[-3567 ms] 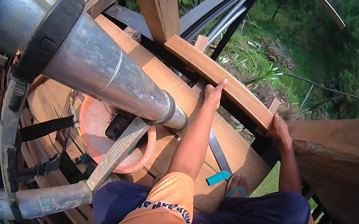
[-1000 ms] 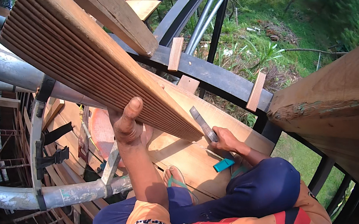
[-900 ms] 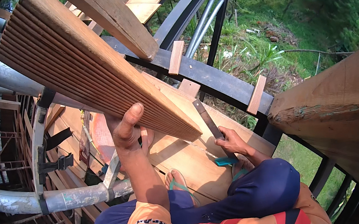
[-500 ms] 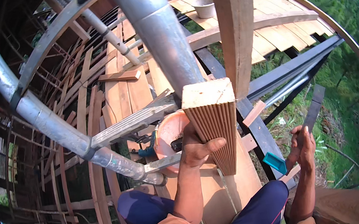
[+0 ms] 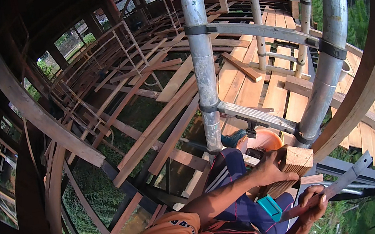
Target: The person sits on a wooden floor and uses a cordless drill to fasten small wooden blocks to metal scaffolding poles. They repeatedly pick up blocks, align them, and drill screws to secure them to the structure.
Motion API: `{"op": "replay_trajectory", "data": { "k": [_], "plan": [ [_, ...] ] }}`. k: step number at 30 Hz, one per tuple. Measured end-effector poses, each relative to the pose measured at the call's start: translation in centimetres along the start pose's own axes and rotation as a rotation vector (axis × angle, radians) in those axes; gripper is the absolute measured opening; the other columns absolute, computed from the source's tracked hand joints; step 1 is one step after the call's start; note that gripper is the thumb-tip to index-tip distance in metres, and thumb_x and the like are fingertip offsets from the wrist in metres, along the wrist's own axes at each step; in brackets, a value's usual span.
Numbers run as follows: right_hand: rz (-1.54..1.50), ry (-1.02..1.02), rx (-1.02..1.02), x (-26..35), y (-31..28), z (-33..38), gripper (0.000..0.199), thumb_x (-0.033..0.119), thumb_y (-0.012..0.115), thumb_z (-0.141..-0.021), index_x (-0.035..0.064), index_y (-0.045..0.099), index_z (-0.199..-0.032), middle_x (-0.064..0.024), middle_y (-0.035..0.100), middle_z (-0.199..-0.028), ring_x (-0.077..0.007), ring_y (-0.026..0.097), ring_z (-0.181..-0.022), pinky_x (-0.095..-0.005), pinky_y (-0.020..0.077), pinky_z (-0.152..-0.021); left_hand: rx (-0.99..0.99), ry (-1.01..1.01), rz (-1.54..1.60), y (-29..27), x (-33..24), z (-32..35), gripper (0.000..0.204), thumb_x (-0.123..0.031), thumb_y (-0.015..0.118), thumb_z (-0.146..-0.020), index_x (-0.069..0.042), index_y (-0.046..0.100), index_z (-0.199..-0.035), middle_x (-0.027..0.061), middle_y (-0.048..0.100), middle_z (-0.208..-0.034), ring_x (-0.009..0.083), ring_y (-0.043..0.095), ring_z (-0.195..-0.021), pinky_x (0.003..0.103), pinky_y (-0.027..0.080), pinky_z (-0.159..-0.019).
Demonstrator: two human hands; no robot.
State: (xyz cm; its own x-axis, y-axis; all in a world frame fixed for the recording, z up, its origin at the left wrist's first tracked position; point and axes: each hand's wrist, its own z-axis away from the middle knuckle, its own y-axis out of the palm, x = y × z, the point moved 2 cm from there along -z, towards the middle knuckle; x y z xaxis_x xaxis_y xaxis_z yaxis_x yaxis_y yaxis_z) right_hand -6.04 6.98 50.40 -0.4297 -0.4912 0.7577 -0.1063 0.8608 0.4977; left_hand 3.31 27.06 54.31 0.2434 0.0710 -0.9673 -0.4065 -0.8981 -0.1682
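Note:
My left hand (image 5: 273, 169) is closed around a grooved wooden board (image 5: 298, 158), thumb on the ribbed side. The board's pale cut end faces up, and its lower part is hidden behind my hands and legs. In my right hand (image 5: 313, 203) is a try square with a teal handle (image 5: 270, 208) and a flat metal blade (image 5: 349, 174). My fingers wrap the blade near the handle. The square is close to the board's near side; whether they touch I cannot tell.
An orange bucket (image 5: 269, 139) stands just beyond the board, beside a teal power tool (image 5: 233, 138). A metal ladder (image 5: 202, 62) rises in front of me. Loose planks (image 5: 164, 125) lie across dark beams with open gaps below. Curved timber (image 5: 361, 92) is at right.
The view has swung to the left, so the board and both hands sit farther right in it. The try square has come nearer the board. Both hands keep their hold.

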Motion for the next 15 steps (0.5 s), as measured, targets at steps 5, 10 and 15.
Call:
{"op": "replay_trajectory", "data": {
  "k": [5,10,15],
  "plan": [
    [0.379,-0.176,0.122,1.1,4.3,-0.7,0.067,0.055,0.045,-0.101,-0.0086,0.066,-0.109,-0.0138,0.064,-0.070,-0.0194,0.060,-0.061,-0.0287,0.0477,-0.064,0.034,0.146,-0.122,0.8,-0.5,-3.8,0.081,-0.039,0.084,-0.079,0.000,0.048,-0.140,0.0231,0.066,-0.126,0.0375,0.065,-0.118,0.044,0.048,-0.102],
    [0.479,0.011,-0.186,-1.2,3.3,-1.5,0.056,0.039,0.051,-0.106,-0.0108,0.064,-0.129,-0.0042,0.054,-0.084,-0.0095,0.046,-0.073,-0.0255,0.0360,-0.066,-0.035,0.191,-0.238,2.2,0.4,-6.3,0.084,-0.036,0.081,-0.080,0.002,0.041,-0.144,0.0328,0.061,-0.126,0.0455,0.062,-0.118,0.049,0.048,-0.102],
    [0.606,0.031,-0.284,-1.8,1.9,1.1,0.059,0.041,0.052,-0.107,-0.0123,0.063,-0.130,-0.0029,0.058,-0.079,-0.0079,0.049,-0.068,-0.0241,0.0369,-0.061,-0.049,0.184,-0.127,1.8,1.2,-7.1,0.083,-0.028,0.076,-0.084,0.000,0.032,-0.150,0.0329,0.057,-0.133,0.0494,0.058,-0.123,0.051,0.045,-0.107]
  ]
}}
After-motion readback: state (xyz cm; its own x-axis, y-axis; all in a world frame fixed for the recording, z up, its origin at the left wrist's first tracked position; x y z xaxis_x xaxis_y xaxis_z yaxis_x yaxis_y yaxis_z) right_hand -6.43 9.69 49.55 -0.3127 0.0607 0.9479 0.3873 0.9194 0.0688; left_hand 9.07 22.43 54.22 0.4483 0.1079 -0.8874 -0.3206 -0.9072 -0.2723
